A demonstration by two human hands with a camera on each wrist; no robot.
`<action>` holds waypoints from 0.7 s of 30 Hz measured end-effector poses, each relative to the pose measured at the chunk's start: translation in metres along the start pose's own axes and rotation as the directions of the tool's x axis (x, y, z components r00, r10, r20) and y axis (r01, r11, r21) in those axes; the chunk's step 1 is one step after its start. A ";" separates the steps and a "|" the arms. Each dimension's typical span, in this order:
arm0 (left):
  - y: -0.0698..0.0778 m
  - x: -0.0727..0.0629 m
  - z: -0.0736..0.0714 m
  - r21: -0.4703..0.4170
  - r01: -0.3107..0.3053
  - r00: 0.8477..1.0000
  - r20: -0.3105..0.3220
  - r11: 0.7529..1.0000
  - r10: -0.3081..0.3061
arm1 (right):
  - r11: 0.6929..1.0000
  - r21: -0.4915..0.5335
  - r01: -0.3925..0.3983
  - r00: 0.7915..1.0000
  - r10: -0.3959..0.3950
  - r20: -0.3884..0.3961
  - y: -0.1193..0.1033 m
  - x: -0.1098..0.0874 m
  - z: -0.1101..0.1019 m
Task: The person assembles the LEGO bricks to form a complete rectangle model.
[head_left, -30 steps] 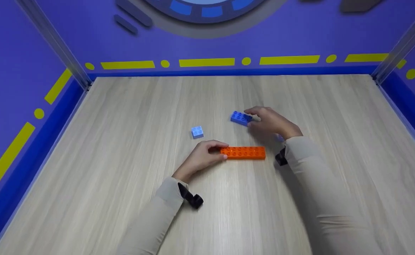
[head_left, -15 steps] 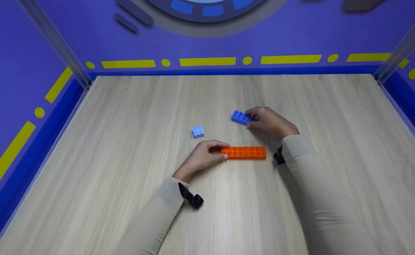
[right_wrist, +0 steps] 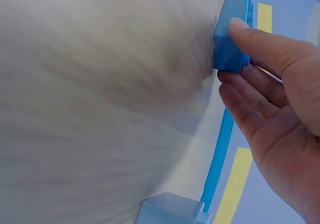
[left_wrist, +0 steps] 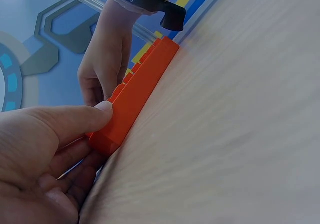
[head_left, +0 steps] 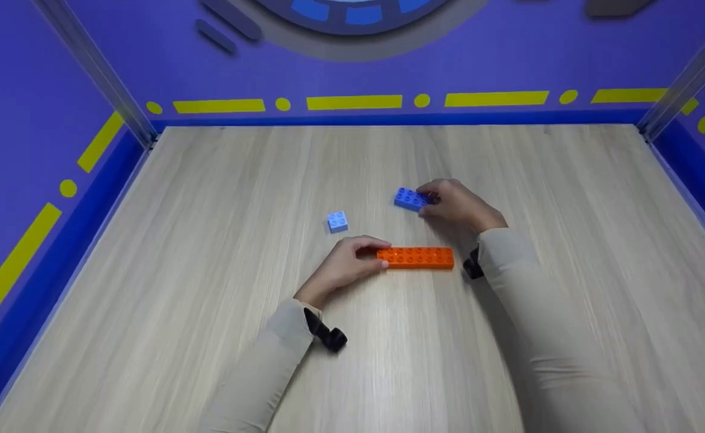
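My left hand (head_left: 347, 261) pinches the left end of a long orange toy building brick (head_left: 418, 258), thumb on its near side and fingers on the far side. The orange brick lies studs up on the table. Farther back, my right hand (head_left: 463, 204) grips the right end of a blue brick (head_left: 411, 198) between thumb and fingers, hiding part of its studs. In the right wrist view the thumb presses the side of the blue brick (right_wrist: 232, 39). A small light blue brick (head_left: 338, 222) sits left of the blue one, just beyond the left hand.
A pale blue brick (right_wrist: 171, 209) shows at the bottom of the right wrist view, behind the right hand. The wooden table (head_left: 238, 198) is bounded by purple-blue panels (head_left: 352, 78) at the back and both sides.
The right forearm has shifted slightly left, and a pale brick glimpsed beside its wrist is now covered in the head view. Both hands keep their grips on the bricks.
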State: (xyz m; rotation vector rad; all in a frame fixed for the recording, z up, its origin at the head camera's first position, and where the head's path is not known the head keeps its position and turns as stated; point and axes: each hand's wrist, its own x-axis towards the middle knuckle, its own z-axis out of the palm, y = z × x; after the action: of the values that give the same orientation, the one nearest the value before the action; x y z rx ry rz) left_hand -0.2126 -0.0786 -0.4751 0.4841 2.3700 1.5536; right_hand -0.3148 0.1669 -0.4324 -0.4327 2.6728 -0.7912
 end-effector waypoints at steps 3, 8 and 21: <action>0.000 0.000 0.000 -0.002 0.001 1.000 0.000 1.000 -0.001 | 1.000 -0.002 0.009 1.000 -0.009 -0.002 0.000 -0.001 0.000; -0.002 0.000 0.000 0.005 -0.007 1.000 -0.002 1.000 0.007 | 1.000 -0.006 0.027 1.000 -0.027 -0.003 0.000 -0.002 0.000; 0.002 0.000 0.001 0.039 0.021 1.000 -0.011 0.999 -0.021 | 0.997 -0.011 0.076 0.997 -0.076 -0.024 0.001 -0.011 0.002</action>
State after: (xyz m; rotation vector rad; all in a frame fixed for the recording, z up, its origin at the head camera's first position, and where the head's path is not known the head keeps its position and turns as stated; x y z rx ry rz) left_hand -0.2120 -0.0776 -0.4738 0.4591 2.4091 1.5071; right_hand -0.3047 0.1707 -0.4318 -0.5337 2.6982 -0.8096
